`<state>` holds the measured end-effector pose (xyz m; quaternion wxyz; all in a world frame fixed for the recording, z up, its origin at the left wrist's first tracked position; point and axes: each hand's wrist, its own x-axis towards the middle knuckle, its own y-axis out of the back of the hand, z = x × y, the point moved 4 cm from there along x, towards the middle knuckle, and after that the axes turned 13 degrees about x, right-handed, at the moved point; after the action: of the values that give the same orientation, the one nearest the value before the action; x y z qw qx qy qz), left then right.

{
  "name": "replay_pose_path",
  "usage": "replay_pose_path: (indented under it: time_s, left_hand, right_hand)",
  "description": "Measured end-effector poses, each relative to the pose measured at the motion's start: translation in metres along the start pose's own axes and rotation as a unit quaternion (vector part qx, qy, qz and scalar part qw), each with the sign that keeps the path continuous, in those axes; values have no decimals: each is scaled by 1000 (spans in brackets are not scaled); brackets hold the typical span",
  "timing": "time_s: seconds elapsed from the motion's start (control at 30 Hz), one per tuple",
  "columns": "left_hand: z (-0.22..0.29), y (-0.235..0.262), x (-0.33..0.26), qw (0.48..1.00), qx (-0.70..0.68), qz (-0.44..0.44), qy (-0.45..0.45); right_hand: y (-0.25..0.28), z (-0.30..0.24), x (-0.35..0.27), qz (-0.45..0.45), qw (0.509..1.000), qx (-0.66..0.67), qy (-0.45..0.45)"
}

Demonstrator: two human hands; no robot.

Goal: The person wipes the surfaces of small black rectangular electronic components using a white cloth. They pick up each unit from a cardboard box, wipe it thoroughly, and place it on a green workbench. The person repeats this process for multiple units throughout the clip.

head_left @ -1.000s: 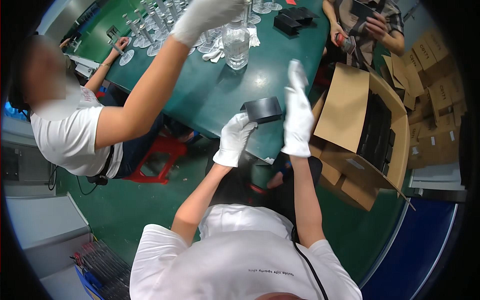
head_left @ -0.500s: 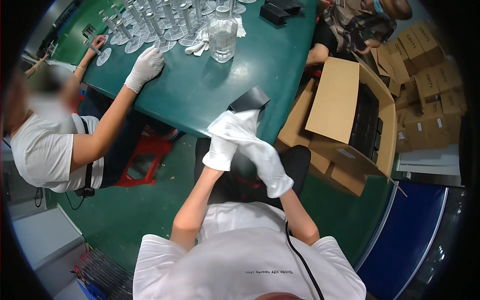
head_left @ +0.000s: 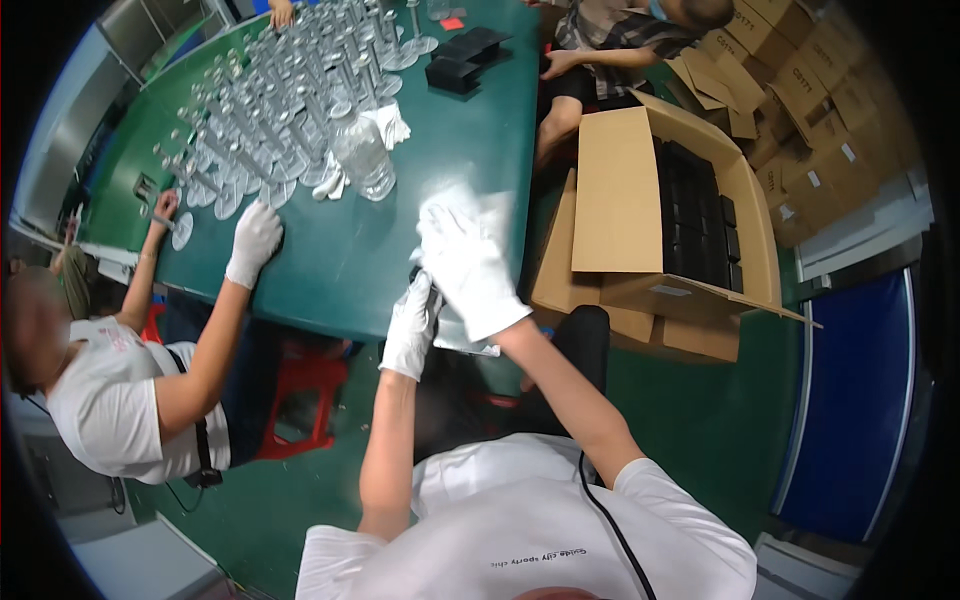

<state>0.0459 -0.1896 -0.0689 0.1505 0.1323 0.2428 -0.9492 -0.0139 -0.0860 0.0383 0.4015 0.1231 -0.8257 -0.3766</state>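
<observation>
White gloves cover both my hands at the near edge of the green table (head_left: 330, 290). My left hand (head_left: 408, 328) is closed on the edge of a dark, glossy piece (head_left: 462, 342), most of which lies hidden under my other hand. Above it, my right hand (head_left: 468, 268) reaches across, its fingers smeared by motion. A blurred white cloth (head_left: 492, 212) appears to be gripped in it, over the piece. Farther off stands a clear plastic bottle (head_left: 362, 155) beside a crumpled white cloth (head_left: 388, 126).
Many grey stems on clear discs (head_left: 270, 130) crowd the table's far left. Black angled pieces (head_left: 466, 58) lie at the back. An open carton (head_left: 615, 200) of black boxes (head_left: 695, 215) stands right. A co-worker's gloved hand (head_left: 257, 240) rests on the table at left.
My right hand has swung up and left, across to the table edge over the piece. My left hand has moved lower and slightly left. The view has turned, bringing more stems into sight.
</observation>
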Motion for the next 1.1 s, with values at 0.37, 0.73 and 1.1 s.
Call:
replay_pose_path:
  time_s: [0.37, 0.73, 1.1]
  left_hand:
    - [-6, -14, -25, 990, -132, 0, -38]
    - [-24, -27, -41, 991, -120, 29, -46]
    - [6, -87, -94, 961, -276, 13, -1]
  right_hand:
    - [-4, -43, -65, 87, 876, 456, -131]
    - [56, 22, -103, 150, 574, 651, -472]
    - [61, -53, -28, 111, 904, 406, -76]
